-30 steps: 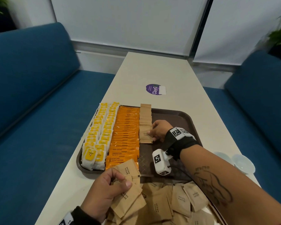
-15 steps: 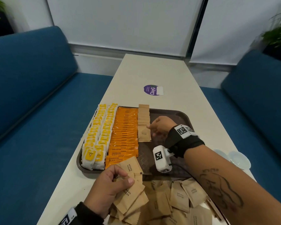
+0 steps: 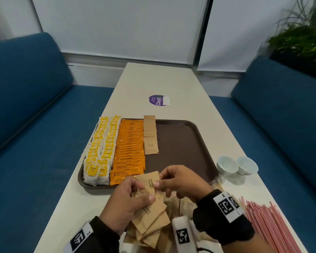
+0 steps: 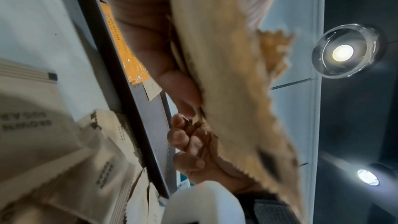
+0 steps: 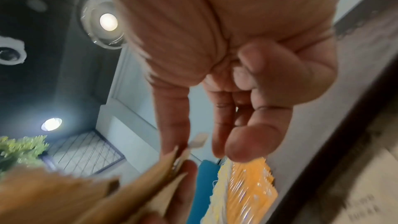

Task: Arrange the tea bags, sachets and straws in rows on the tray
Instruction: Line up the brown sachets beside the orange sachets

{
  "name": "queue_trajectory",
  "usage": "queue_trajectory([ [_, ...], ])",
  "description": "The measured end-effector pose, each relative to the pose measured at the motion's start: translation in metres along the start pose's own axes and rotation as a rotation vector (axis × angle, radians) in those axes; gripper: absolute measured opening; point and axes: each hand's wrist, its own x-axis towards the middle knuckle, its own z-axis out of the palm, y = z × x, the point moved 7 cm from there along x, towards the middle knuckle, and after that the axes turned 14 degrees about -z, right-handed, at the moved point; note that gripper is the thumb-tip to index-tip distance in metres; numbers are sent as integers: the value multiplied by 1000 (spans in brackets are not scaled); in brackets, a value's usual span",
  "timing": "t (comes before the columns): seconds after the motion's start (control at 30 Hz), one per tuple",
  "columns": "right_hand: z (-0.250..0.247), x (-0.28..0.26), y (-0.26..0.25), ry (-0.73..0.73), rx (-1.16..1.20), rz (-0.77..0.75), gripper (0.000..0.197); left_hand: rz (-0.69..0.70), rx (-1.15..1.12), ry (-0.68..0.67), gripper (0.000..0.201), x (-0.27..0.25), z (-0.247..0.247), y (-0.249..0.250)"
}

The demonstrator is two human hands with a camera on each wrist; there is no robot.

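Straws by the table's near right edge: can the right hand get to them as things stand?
Probably yes. The straws lie uncovered beside the right hand, nothing between, but it is pinching a brown sugar sachet and must release that first.

Café or office lounge booth

A long white table (image 3: pixel 159 83) is flanked on both sides by blue upholstered benches (image 3: pixel 26 84), with drawn white roller blinds (image 3: pixel 117 26) at its far end. A purple branded sticker (image 3: pixel 158 100) is stuck to the tabletop, potted greenery (image 3: pixel 303 39) is seen behind the right bench, and recessed ceiling spotlights (image 4: pixel 342 52) are fitted overhead.
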Motion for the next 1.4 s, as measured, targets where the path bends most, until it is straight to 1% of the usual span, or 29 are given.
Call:
queue_trajectory([
  [0.17,-4,-7,6,110,153,-19,19,-17,14,-10,32,0,2,-4],
  [0.4,-15,0,-1,192,295,-25,8,-19,15,-3,26,-1,0,-6],
  [0.47,-28,7,-4,252,264,-40,7,-27,-6,6,25,1,-3,-7],
  [0.53,-44,18,-5,308,153,-46,8,-38,-26,21,25,4,-6,-8],
  [0.6,-60,35,-5,343,74,-42,8,-50,-50,36,24,8,-9,-10],
  [0.67,-72,56,-3,364,58,-30,6,-64,-77,57,23,12,-12,-12],
  [0.8,-81,98,0,317,-43,2,9,-94,-140,90,23,22,-18,-19],
  [0.87,-77,113,4,268,-73,48,9,-105,-145,100,22,24,-20,-22],
  [1.0,-67,137,13,157,-165,133,15,-123,-156,111,21,25,-24,-24],
  [1.1,-63,149,18,136,-178,158,19,-130,-169,120,25,24,-28,-25],
  [1.2,-60,156,19,89,-241,182,18,-135,-164,124,33,24,-32,-25],
  [1.3,-56,165,24,35,-289,203,20,-144,-171,122,31,26,-33,-26],
  [1.4,-59,171,30,64,-322,173,23,-143,-178,122,28,27,-32,-25],
])
